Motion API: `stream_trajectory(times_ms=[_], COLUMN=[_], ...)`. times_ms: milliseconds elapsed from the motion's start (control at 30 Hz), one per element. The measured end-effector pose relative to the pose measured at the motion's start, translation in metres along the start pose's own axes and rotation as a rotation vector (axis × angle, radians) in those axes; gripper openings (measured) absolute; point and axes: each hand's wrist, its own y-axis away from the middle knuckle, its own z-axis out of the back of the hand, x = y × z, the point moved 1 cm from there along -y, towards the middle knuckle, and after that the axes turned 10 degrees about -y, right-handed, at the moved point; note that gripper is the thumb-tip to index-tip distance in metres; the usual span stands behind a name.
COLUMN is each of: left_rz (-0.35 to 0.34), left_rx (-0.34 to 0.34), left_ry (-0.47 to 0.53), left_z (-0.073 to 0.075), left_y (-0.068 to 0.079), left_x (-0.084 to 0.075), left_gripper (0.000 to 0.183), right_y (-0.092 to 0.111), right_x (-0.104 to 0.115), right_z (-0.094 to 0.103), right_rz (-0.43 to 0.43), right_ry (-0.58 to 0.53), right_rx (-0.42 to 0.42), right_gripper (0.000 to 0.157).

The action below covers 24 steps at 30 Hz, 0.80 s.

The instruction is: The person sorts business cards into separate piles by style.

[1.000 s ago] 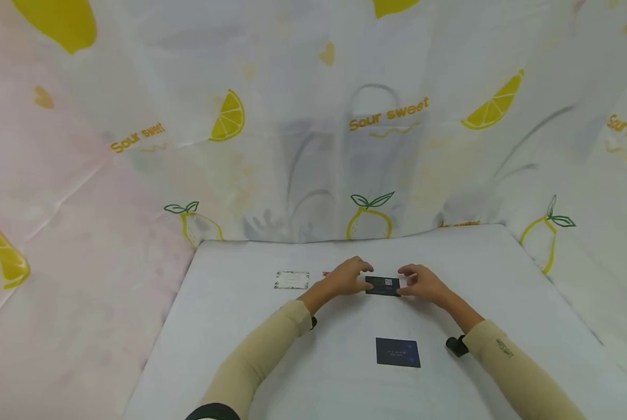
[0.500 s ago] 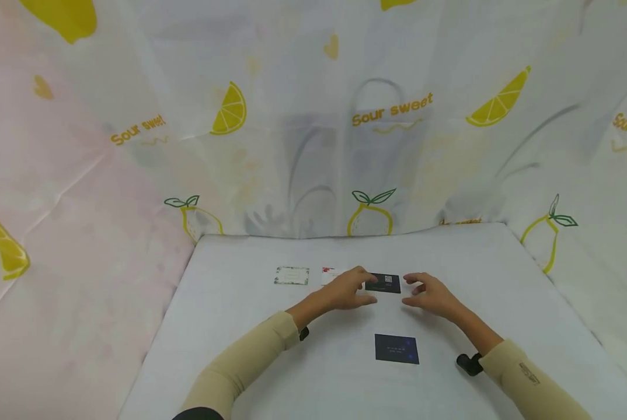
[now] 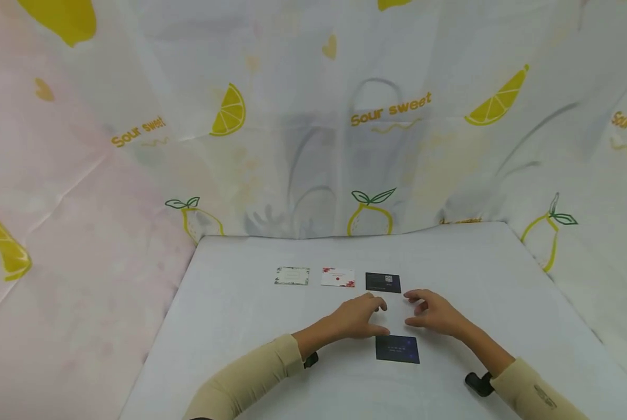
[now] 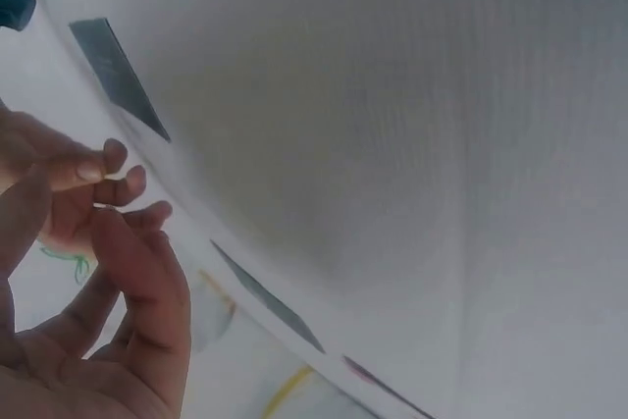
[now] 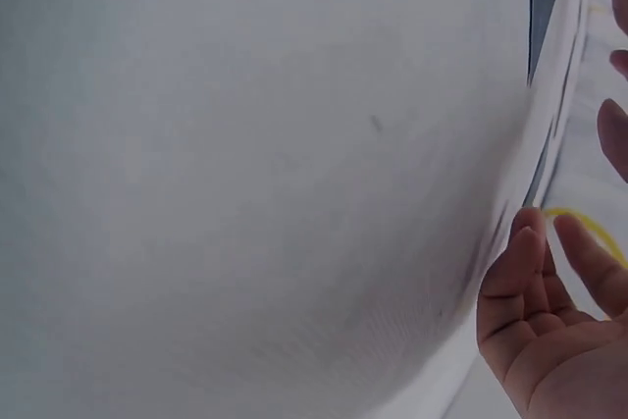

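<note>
My left hand (image 3: pixel 356 318) hovers over the table between the back row of cards and a dark blue card (image 3: pixel 397 349) lying nearer to me. Its thumb tip shows by that card's upper left edge, its fingers loosely bent around nothing. Facing it, my right hand (image 3: pixel 435 313) is also empty, thumb and fingers apart. Just beyond the hands lies a black card (image 3: pixel 383 282) with a small white square code. To its left are a white card with red flowers (image 3: pixel 338 277) and a white card with a leafy border (image 3: pixel 292 276). In the left wrist view the dark blue card (image 4: pixel 120 76) shows at the upper left.
All the cards lie flat on a white table (image 3: pixel 229 326). Behind it hangs a pale curtain (image 3: pixel 313 157) printed with lemons and lettering. A black device (image 3: pixel 480 384) is strapped at the right wrist.
Both hands have left the black card and moved back toward me, toward the dark blue card. The red-flowered card, partly hidden before, is now fully visible.
</note>
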Motion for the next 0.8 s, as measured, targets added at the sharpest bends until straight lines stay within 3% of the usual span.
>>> stream_trajectory(times_ms=[400,800], left_rz=[0.001,-0.066], left_rx=[0.085,0.100], left_ry=[-0.002,-0.100], left_z=[-0.022,-0.024], left_y=[0.008,0.016], left_x=[-0.008,-0.019], left_gripper=[0.056,0.057], right_y=[0.016,0.028], right_x=[0.000,-0.001], right_z=[-0.013,-0.022], right_rz=[-0.044,0.034], right_ry=[-0.003,0.076], right_rx=[0.022,0.071], right_gripper=[0.051,0.054])
